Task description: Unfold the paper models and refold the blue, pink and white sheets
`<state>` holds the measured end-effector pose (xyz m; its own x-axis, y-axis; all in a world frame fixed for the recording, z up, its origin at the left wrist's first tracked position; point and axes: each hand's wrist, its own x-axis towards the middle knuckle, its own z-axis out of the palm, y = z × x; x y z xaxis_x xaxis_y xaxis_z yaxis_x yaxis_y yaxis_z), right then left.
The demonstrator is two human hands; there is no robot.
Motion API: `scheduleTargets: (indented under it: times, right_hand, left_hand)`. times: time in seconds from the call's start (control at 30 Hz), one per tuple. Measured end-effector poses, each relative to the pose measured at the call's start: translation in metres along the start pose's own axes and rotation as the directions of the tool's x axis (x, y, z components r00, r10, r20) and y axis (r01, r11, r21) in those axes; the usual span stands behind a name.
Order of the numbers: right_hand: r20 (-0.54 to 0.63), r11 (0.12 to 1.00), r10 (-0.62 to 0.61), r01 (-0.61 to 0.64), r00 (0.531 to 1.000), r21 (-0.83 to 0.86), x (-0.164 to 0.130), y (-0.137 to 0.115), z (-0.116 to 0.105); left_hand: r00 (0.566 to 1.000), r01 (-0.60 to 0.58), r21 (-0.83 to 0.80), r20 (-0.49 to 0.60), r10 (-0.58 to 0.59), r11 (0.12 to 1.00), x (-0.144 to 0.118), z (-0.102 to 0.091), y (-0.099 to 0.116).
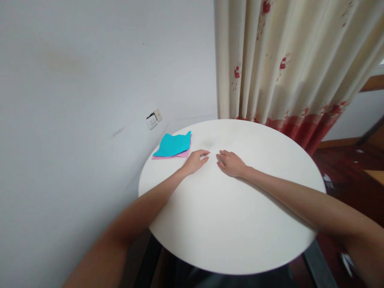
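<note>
Hands lie palm-down on a round white table (228, 232), close together yet not touching, a narrow strip of bare tabletop between them; the left hand (196, 161) rests flat with fingers loosely stretched toward three o'clock, holding nothing; the right hand (231, 163) rests flat as well, fingers pointing toward nine o'clock, likewise empty; both forearms run back from the hands toward five and seven o'clock, over the near rim of the table; just beside the left hand, at about ten o'clock from it, lies a folded turquoise paper (174, 145) on top of a pink paper (171, 156), whose edge shows along the lower side; whether the left hand's edge touches the pink sheet cannot be told, though it sits right by its corner; the papers lie near the table's far left rim; beyond them, at eleven o'clock, a wall socket (154, 119) is set in the pale wall (90, 80); at one o'clock hangs a cream curtain (294, 60) with red flower print, its hem just behind the table's far edge.
</note>
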<state>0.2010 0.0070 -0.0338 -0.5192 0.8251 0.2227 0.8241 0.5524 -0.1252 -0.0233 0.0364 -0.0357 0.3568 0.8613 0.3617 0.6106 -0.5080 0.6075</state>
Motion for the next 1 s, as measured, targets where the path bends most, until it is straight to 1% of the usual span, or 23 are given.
scheduleTargets:
  times: [0.1, 0.17, 0.27, 0.33, 0.43, 0.47, 0.5, 0.57, 0.63, 0.7, 0.77, 1.0]
  right_hand:
    - [-0.001, 1.0, -0.001, 0.001, 1.0, 0.002, 0.0, 0.0, -0.001]
    - [0.003, 1.0, 0.003, -0.003, 1.0, 0.007, 0.0, 0.0, -0.002]
    - [0.015, 1.0, 0.016, -0.017, 1.0, 0.018, -0.001, -0.001, -0.003]
    - [0.018, 1.0, 0.021, -0.022, 1.0, 0.022, -0.001, -0.001, -0.004]
    - [0.013, 1.0, 0.011, -0.011, 1.0, 0.018, -0.002, -0.002, -0.005]
    - [0.008, 1.0, 0.008, -0.008, 1.0, 0.016, -0.002, -0.002, -0.006]
    - [0.003, 1.0, 0.006, -0.006, 1.0, 0.014, -0.002, -0.003, -0.006]
    - [-0.003, 1.0, 0.0, 0.0, 1.0, 0.014, -0.003, -0.003, -0.006]
    - [0.0, 1.0, -0.007, 0.007, 1.0, 0.017, -0.003, -0.002, -0.006]
    - [0.006, 1.0, -0.011, 0.011, 1.0, 0.022, -0.002, -0.001, -0.004]
    - [0.009, 1.0, -0.01, 0.01, 1.0, 0.027, -0.002, 0.0, -0.002]
    - [-0.005, 0.999, -0.016, 0.017, 1.0, 0.034, -0.002, 0.0, 0.0]
  left_hand:
    - [1.0, 0.009, -0.01, -0.003, -0.009, 1.0, 0.0, -0.006, 0.005]
    - [1.0, -0.013, 0.011, -0.009, 0.013, 1.0, 0.001, -0.012, 0.009]
    - [0.996, -0.064, 0.09, -0.059, 0.07, 0.994, 0.003, -0.025, 0.011]
    - [0.992, -0.047, 0.168, -0.11, 0.066, 0.985, 0.006, -0.034, 0.006]
    - [0.977, 0.078, 0.273, -0.211, -0.02, 0.959, 0.01, -0.049, -0.009]
    - [0.976, 0.115, 0.308, -0.213, -0.049, 0.944, 0.011, -0.054, -0.016]
    - [0.973, 0.159, 0.348, -0.211, -0.088, 0.924, 0.012, -0.058, -0.024]
    - [0.967, 0.247, 0.444, -0.172, -0.189, 0.862, 0.012, -0.065, -0.039]
    - [0.952, 0.303, 0.524, -0.129, -0.277, 0.796, 0.012, -0.069, -0.051]
    - [0.934, 0.336, 0.566, -0.1, -0.342, 0.752, 0.011, -0.07, -0.061]
    - [0.923, 0.361, 0.571, -0.108, -0.368, 0.737, 0.01, -0.069, -0.067]
    - [0.915, 0.398, 0.521, -0.163, -0.37, 0.755, 0.011, -0.065, -0.082]
